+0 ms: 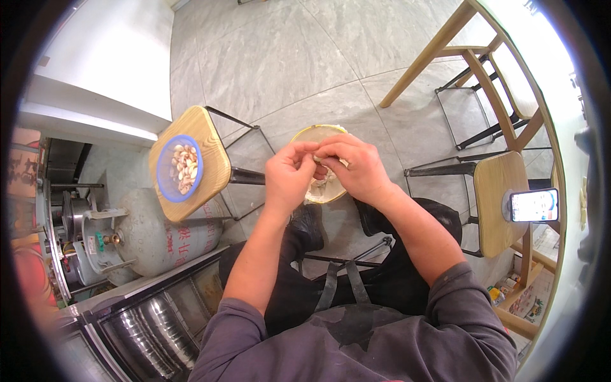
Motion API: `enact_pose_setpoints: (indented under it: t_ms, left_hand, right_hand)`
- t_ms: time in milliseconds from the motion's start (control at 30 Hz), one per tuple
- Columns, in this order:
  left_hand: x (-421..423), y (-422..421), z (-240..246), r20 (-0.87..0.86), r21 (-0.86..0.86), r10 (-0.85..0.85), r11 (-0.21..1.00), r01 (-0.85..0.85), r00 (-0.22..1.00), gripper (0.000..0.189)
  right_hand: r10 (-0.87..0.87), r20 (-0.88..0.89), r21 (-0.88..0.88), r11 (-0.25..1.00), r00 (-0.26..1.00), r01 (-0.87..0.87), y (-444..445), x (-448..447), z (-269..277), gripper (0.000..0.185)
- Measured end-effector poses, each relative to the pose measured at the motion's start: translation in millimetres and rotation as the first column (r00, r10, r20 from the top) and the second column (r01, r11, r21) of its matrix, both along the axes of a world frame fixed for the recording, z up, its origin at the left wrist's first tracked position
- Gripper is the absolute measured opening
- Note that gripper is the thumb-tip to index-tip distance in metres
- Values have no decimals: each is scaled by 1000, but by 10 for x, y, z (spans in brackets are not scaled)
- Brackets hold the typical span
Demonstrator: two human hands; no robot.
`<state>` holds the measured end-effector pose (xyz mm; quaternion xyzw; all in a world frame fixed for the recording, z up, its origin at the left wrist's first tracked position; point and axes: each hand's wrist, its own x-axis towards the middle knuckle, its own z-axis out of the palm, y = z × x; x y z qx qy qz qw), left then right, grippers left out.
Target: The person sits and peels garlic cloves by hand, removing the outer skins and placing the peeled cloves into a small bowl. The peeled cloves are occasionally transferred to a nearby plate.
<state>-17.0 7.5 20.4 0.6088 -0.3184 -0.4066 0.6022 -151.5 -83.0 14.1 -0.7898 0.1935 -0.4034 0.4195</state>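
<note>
My left hand [292, 174] and my right hand [355, 164] meet in front of me, fingertips together on a small pale piece, apparently a garlic clove [317, 158]. Beneath them on the floor stands a round container with a yellow rim [299, 135], with pale, papery-looking bits inside; my hands hide much of it. To the left, a blue plastic bowl [163, 184] of garlic cloves [185, 167] rests on a wooden-topped stool [210, 153].
A grey gas cylinder [162, 234] lies left in view, near a metal-fronted appliance [157, 334]. At right, a phone [533, 205] is propped at another stool [499, 200]. Wooden table legs [425, 57] stand at upper right on grey floor tiles [277, 57].
</note>
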Motion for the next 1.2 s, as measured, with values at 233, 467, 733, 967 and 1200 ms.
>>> enact_pose_setpoints:
  t_ms: [233,467,733,967,1200]
  left_hand:
    - [73,-12,-21,-183,-9,-14,1000,12,983,14]
    - [57,-19,-39,-125,8,-34,999,35,992,13]
    - [71,-7,-20,-162,31,19,999,-14,987,12]
    - [138,-48,-198,293,201,-114,978,55,949,18]
    - [391,54,-69,717,94,-30,994,-54,696,26]
  right_hand:
    - [46,-13,216,975,999,-42,-10,-29,56,13]
    - [-28,-59,144,989,998,36,7,-30,61,17]
    - [-95,339,883,375,936,-282,-102,-54,76,25]
    - [-133,520,853,133,843,-505,-152,-104,29,29]
    - [-153,454,884,200,878,-423,-165,-90,59,32]
